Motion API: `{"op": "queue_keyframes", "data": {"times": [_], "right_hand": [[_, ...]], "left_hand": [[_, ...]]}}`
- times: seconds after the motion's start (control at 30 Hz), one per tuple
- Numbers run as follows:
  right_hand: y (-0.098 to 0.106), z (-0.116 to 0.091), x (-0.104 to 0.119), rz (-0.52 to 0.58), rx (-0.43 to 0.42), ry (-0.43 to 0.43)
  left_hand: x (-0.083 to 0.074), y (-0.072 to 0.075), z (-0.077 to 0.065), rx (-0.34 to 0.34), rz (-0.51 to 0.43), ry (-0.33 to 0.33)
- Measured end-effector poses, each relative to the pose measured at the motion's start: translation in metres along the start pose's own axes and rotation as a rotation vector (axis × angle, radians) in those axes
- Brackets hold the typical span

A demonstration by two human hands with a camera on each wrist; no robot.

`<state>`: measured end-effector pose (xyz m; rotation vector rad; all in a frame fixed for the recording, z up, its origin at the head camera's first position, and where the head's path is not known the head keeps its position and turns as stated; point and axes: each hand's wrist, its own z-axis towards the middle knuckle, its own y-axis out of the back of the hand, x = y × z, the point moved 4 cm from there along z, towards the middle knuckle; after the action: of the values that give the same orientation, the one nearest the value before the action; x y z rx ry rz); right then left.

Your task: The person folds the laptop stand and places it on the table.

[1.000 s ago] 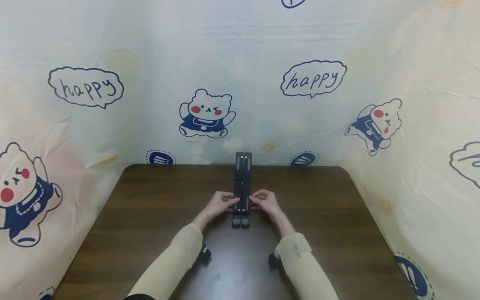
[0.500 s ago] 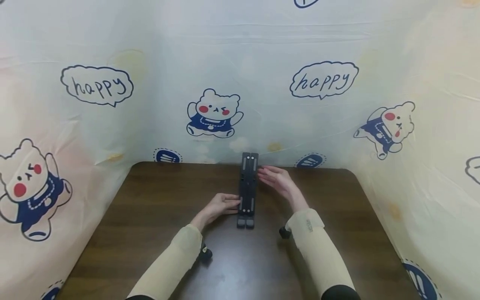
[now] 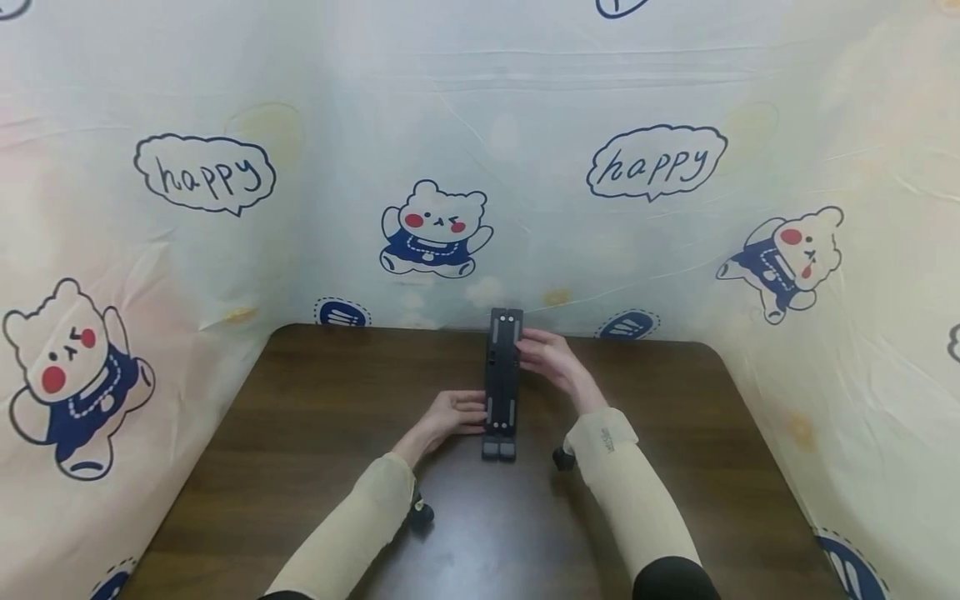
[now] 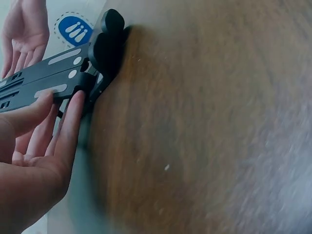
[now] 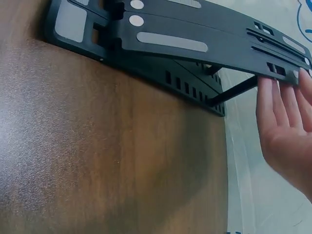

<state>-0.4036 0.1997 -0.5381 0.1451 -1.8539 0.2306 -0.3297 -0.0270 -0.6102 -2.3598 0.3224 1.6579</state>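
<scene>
A black folding laptop stand [image 3: 502,371] stands lengthwise at the far middle of the table, its two halves side by side. In the right wrist view, its upper arms [image 5: 170,44] are raised at a slant over a slotted base [image 5: 183,87], with a strut [image 5: 234,92] between. My left hand [image 3: 446,417] pinches the near left side, thumb [image 4: 41,105] on a grey pad and fingers beneath. Toward the far end, my right hand [image 3: 553,360] holds the right edge, its fingers [image 5: 273,105] under the arm and the thumb at the edge.
The brown wooden table [image 3: 300,467] has its far edge just behind the stand. Printed cloth [image 3: 540,250] with bears and "happy" bubbles hangs around the back and sides. Dark wrist-worn pieces [image 3: 422,515] stick out beneath both sleeves.
My right hand has left the near end of the laptop stand, moved away along its right side and taken hold nearer the far end. My left hand keeps its place at the near end.
</scene>
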Motion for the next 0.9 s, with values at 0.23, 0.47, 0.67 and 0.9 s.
{"op": "queue_keyframes", "data": {"times": [0.23, 0.47, 0.67, 0.9], "right_hand": [[0.006, 0.002, -0.006, -0.026, -0.145, -0.028], [0.007, -0.002, -0.008, 0.062, -0.234, -0.027], [0.001, -0.008, -0.013, 0.17, -0.317, -0.013], [-0.002, -0.016, -0.018, 0.244, -0.36, 0.005]], "left_hand": [[0.0, -0.01, 0.002, -0.036, 0.048, -0.025], [-0.007, -0.011, 0.004, -0.092, 0.094, -0.04], [-0.008, -0.006, 0.005, -0.136, 0.102, -0.043], [-0.006, -0.001, 0.006, -0.17, 0.133, -0.039]]}}
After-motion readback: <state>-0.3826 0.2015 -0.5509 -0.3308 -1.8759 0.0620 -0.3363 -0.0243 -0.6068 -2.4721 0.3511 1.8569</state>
